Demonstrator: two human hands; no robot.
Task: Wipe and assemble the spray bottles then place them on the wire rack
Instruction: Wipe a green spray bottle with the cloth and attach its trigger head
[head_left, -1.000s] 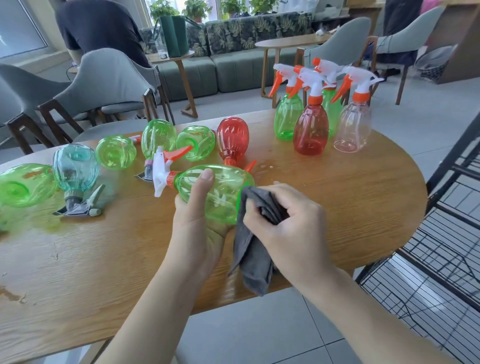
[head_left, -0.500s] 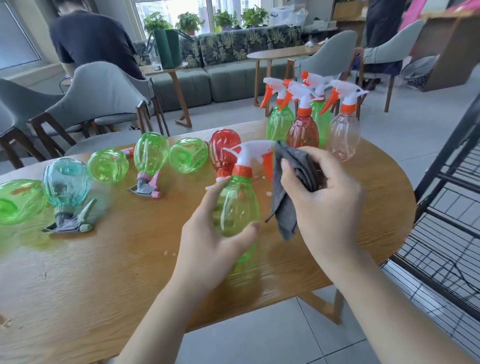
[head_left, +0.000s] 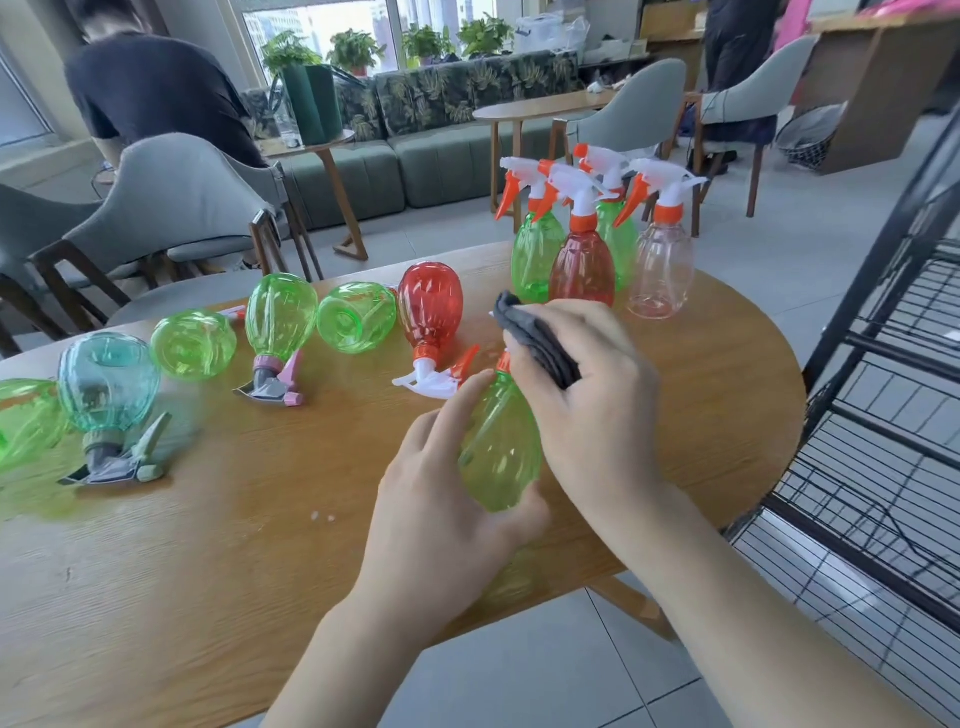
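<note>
green bottle tilting neck-up over the tabletop

the left hand (head_left: 441, 499) is gripping the green bottle (head_left: 498, 447) above the tabletop (head_left: 208, 545), long axis leaning, neck pointing up and away. the right hand (head_left: 582, 395) is clutching a grey cloth (head_left: 535, 338) over its top. no writing is showing.

Both forearms are bare to the frame edge, hands (head_left: 441, 499) ungloved, ringless.

Oval wooden table (head_left: 208, 571); grey chairs (head_left: 171, 208) behind it; green sofa (head_left: 415, 161) under potted plants (head_left: 358, 49); a seated person (head_left: 150, 88) at far left.
</note>
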